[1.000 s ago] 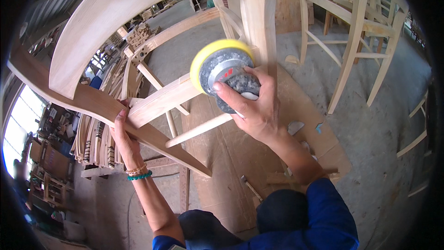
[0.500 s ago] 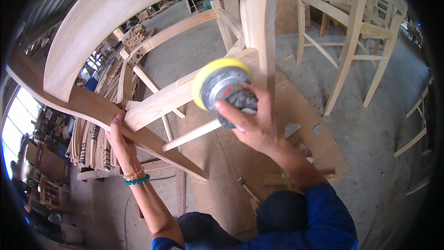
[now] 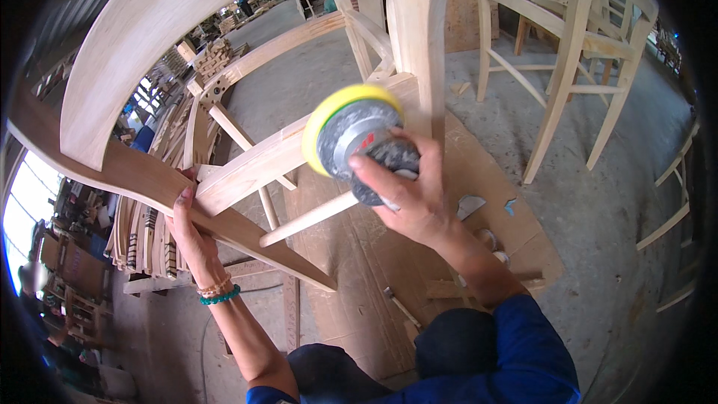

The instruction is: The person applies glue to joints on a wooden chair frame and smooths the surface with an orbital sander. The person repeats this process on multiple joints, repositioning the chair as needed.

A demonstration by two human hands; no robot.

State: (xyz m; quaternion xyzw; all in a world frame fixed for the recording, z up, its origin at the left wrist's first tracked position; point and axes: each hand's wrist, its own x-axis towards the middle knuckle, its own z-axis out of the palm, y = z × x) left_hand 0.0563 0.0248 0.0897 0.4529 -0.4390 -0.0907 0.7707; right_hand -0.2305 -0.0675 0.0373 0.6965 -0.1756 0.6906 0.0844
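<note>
An unpainted wooden chair frame point(image 3: 250, 174) stands in front of me, its curved backrest board point(image 3: 142, 45) arching across the top left. My left hand point(image 3: 192, 233) is closed around the chair's left post point(image 3: 142, 172), just where a cross rail joins it. In my right hand point(image 3: 413, 198) is a round sander point(image 3: 360, 131) with a yellow pad and a dusty grey body. The pad faces up and to the left, over the cross rail; whether it touches the wood I cannot tell. My fingers wrap the sander's rear end. Below runs a round rung point(image 3: 310, 218).
Cardboard point(image 3: 359, 284) covers the floor under the chair, with a brush point(image 3: 402, 308) and sandpaper scraps point(image 3: 470, 206) on it. More wooden chairs point(image 3: 568, 52) stand at the right. Stacked curved wood pieces point(image 3: 142, 236) lie at the left, and a wood pile point(image 3: 217, 58) lies farther back.
The sander in my right hand has shifted slightly left and up. The chair's upper left part and my left hand on it appear slightly farther left.
</note>
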